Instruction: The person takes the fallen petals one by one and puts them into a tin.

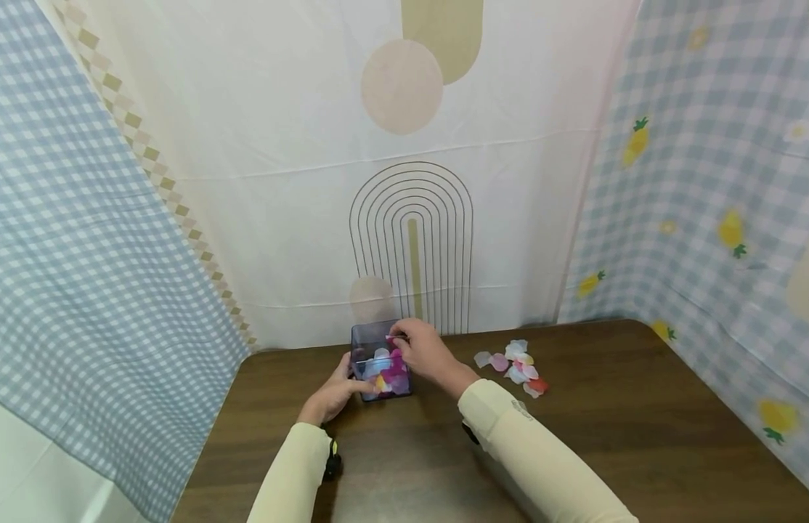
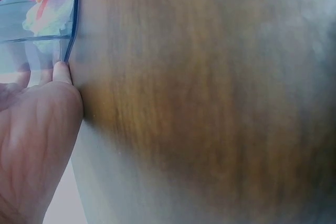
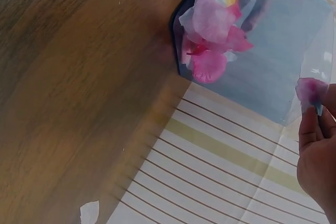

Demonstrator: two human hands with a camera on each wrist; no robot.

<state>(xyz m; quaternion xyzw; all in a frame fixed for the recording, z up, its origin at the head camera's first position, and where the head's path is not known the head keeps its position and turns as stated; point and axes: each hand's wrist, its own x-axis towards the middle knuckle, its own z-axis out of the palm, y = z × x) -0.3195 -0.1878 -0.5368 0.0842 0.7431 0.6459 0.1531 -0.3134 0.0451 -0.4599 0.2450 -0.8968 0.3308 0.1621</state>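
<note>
A clear, blue-tinted box (image 1: 364, 335) stands on the table near its back edge, with pink, white, purple and yellow artificial flower petals (image 1: 393, 379) heaped at its bottom. My left hand (image 1: 334, 394) grips the box from the left, thumb across the near side; the left wrist view shows fingers (image 2: 61, 73) through the clear wall. At the box's upper right rim, my right hand (image 1: 425, 354) pinches a pinkish-purple petal (image 3: 311, 88). That petal is held near the open top, above the heap, in the right wrist view.
To the right of the box, a loose pile of white, pink and red petals (image 1: 518, 365) lies on the brown wooden table (image 1: 600, 414). A patterned cloth (image 1: 300, 240) hangs right behind the table. Checked cloths (image 1: 692, 167) hang at both sides.
</note>
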